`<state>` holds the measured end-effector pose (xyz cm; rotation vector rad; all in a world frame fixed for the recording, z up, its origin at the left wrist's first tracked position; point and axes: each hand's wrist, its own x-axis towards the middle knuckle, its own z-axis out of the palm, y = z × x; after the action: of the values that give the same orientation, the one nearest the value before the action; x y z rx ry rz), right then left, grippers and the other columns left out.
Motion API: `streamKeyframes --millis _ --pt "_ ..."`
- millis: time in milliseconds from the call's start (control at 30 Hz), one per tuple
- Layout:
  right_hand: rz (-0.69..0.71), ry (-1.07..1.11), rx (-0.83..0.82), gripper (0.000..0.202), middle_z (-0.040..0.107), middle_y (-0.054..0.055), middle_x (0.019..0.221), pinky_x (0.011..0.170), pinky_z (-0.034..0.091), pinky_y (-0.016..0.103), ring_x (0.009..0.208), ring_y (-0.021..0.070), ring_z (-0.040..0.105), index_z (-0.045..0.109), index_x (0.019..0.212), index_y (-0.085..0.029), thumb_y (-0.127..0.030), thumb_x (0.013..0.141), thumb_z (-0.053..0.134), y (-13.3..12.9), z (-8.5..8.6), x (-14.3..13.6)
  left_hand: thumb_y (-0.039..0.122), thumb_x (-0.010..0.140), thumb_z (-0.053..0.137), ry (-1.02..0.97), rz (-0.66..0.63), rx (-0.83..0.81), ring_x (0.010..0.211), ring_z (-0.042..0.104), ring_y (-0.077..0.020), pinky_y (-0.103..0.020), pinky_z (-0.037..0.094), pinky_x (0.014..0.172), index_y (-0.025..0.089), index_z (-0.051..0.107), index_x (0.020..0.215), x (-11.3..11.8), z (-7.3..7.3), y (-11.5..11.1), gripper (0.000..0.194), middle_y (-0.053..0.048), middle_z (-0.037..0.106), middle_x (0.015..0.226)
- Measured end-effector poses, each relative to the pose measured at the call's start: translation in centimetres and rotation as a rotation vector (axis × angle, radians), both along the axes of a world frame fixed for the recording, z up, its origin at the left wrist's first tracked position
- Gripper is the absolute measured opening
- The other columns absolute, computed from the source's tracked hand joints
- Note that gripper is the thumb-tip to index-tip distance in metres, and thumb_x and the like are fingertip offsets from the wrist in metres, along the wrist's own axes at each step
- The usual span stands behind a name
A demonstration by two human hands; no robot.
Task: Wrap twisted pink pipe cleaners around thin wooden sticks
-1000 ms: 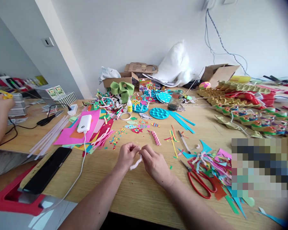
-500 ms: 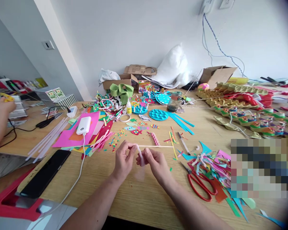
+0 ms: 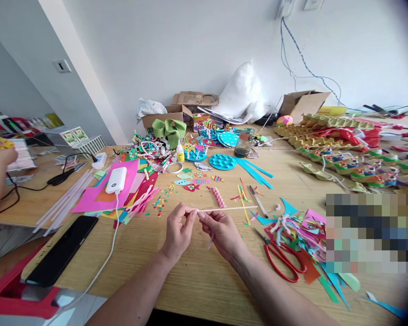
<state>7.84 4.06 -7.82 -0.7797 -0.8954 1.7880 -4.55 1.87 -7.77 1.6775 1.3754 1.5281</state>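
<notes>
My left hand point(image 3: 178, 230) is closed in a pinch on the left end of a thin wooden stick point(image 3: 240, 208). Thumb and fingers of my right hand point(image 3: 223, 232) press at that same end, the two thumbs almost touching. A pale lilac paper strip point(image 3: 210, 241) hangs below the right fingers; its upper part is hidden by them. The stick points right, over the table. Just beyond it lies a pink twisted paper piece point(image 3: 219, 198). Patterned paper fish point(image 3: 192, 187) rest farther back. Red-handled scissors point(image 3: 285, 260) lie right of my right hand.
Paper scraps point(image 3: 299, 233) crowd the right side near a pen point(image 3: 259, 201). Lilac strips point(image 3: 65, 199), a white power bank point(image 3: 116, 179) and a black phone point(image 3: 64, 251) are on the left. Behind stand a glue bottle point(image 3: 180, 151) and glass jar point(image 3: 244, 144). Another person's hand point(image 3: 2, 156) shows far left.
My right hand has risen to the stick's end beside my left fingers. Less of the paper strip hangs in sight. The stick's free end reaches farther right.
</notes>
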Motion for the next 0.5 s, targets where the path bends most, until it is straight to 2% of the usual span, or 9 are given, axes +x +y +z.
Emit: streamKeyframes --millis 133,233,367,500 --pt "-0.052 -0.116 0.150 0.024 0.054 -0.002 0.056 0.046 0.024 0.023 0.049 0.0075 0.034 0.069 0.071 -0.014 -0.036 0.064 0.075 0.0 -0.1 0.0 0.026 0.086 0.049 0.026 0.011 -0.027 0.065 0.045 -0.0134 -0.024 0.034 0.064 0.019 0.053 0.068 0.0 -0.3 0.0 0.019 0.000 0.050 0.068" --pt "-0.089 -0.172 0.223 0.024 0.056 -0.001 0.057 0.048 0.027 0.023 0.051 0.0090 0.037 0.070 0.073 -0.015 -0.038 0.065 0.075 0.0 0.1 0.0 0.029 0.089 0.044 0.006 -0.026 -0.077 0.062 0.041 -0.0124 -0.024 0.031 0.061 0.019 0.047 0.067 0.1 -0.5 0.1 0.025 0.002 0.044 0.065" --pt "-0.094 -0.207 0.279 0.024 0.059 0.000 0.059 0.049 0.031 0.023 0.052 0.0103 0.041 0.070 0.073 -0.016 -0.039 0.066 0.073 0.1 0.4 0.0 0.034 0.091 0.039 -0.118 -0.109 -0.198 0.057 0.035 -0.0110 -0.024 0.029 0.056 0.019 0.040 0.064 0.1 -0.9 0.3 0.031 0.004 0.037 0.059" --pt "-0.111 -0.229 0.323 0.024 0.063 0.003 0.068 0.051 0.034 0.024 0.056 0.0114 0.045 0.069 0.070 -0.017 -0.041 0.067 0.071 0.2 0.2 -0.1 0.036 0.090 0.040 -0.255 -0.165 -0.284 0.052 0.035 -0.0098 -0.023 0.029 0.052 0.019 0.038 0.061 -0.2 -1.3 0.8 0.034 0.005 0.036 0.054"
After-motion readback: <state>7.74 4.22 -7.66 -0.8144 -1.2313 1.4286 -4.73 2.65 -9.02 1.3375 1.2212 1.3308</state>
